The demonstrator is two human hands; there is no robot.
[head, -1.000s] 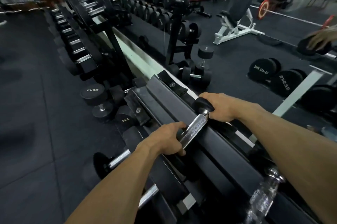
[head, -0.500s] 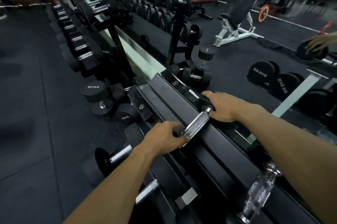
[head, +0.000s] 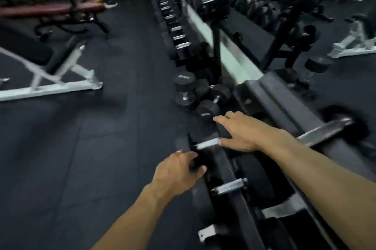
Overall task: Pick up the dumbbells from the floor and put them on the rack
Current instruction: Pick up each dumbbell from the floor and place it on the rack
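The chrome-handled dumbbell (head: 325, 131) lies across the top tier of the black rack (head: 272, 95), with neither hand on it. My right hand (head: 244, 133) hovers left of it over a lower tier, fingers straight and spread, beside the chrome handle of a racked dumbbell (head: 207, 144). Lower down, my left hand (head: 179, 170) sits at the rack's front edge, fingers loosely curled and holding nothing that I can make out through the blur. More black dumbbells (head: 211, 105) stand and lie on the floor at the rack's far end.
A white-framed bench (head: 50, 84) stands on the dark rubber floor at left, and a red bench (head: 50, 10) behind it. A long dumbbell rack (head: 183, 32) runs away in the middle. A mirror at right reflects the room.
Both hands have let go of the dumbbell, which stays on the top tier. They moved left and down toward the lower tier, and my view swung left.
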